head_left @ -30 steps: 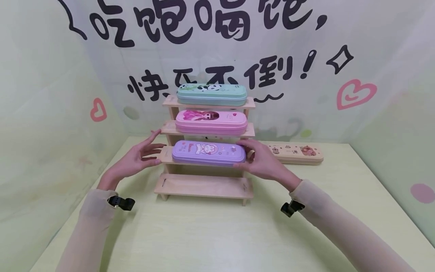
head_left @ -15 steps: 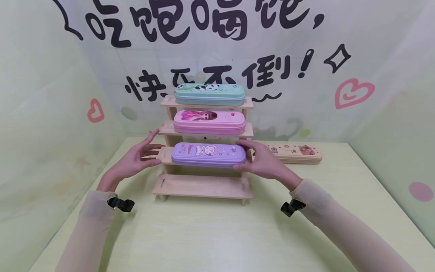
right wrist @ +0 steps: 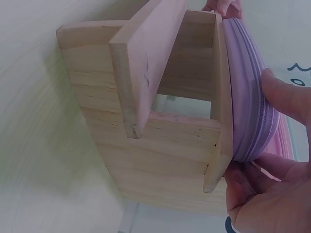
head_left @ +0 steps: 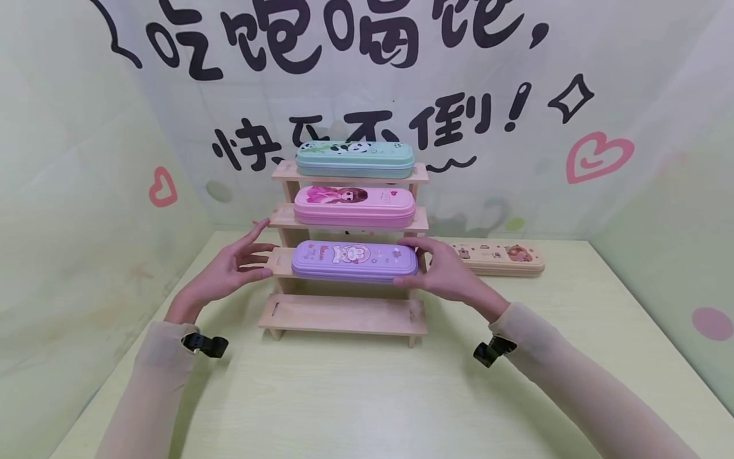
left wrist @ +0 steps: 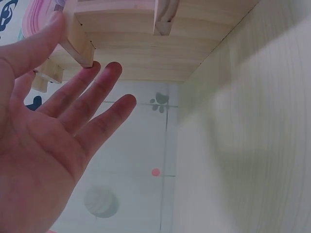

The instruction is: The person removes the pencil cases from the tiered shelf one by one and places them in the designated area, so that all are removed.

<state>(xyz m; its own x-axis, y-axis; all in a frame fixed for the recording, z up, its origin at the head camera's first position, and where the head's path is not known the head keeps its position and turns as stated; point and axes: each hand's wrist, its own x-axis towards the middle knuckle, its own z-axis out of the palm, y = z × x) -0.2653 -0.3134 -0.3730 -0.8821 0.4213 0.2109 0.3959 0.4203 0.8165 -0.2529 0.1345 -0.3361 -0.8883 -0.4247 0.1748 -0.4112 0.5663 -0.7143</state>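
Observation:
A purple pencil case point(head_left: 354, 261) with a cartoon print lies on the second step from the bottom of a wooden step rack point(head_left: 344, 313). My right hand point(head_left: 447, 273) pinches its right end, with the thumb at the front and fingers behind; the right wrist view shows the thumb on the zipped side of the case point(right wrist: 245, 92). At the rack's left side, my left hand point(head_left: 220, 271) has its fingers spread and touches the step ends. In the left wrist view its thumb lies against the end of a step point(left wrist: 75, 41).
Above stand a pink pencil case point(head_left: 354, 207) and a mint panda pencil case point(head_left: 354, 159), each on its own step. A beige pencil case point(head_left: 501, 257) lies on the table point(head_left: 344, 395) at the right, partly behind my right hand. A printed cloth wall point(head_left: 487, 191) closes off the back.
Between the frames the purple pencil case has shifted slightly toward the step's front edge and a little to the right, with my right hand on it. My left hand stays at the rack.

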